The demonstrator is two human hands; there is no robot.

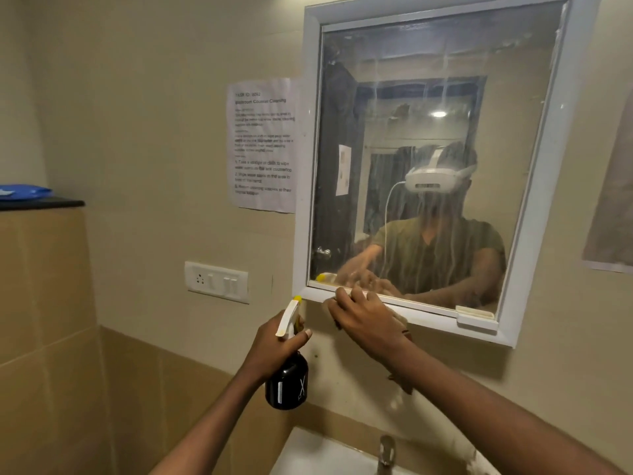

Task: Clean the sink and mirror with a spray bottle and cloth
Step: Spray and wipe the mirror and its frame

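A white-framed mirror [513, 97] hangs on the beige wall, its glass streaked with runs of liquid. My left hand [274, 344] grips a black spray bottle [287, 385] with a white and yellow trigger head, held upright just below the mirror's lower left corner. My right hand [366, 320] presses flat against the mirror's bottom frame edge, with a cloth [399, 318] mostly hidden under the palm; only a pale edge shows. The white sink [322, 454] sits at the bottom of the view.
A metal tap [386, 452] rises from the sink. A printed paper sheet [263, 145] is taped left of the mirror, above a white switch plate [216, 282]. A dark ledge with a blue item [24, 192] juts out at far left.
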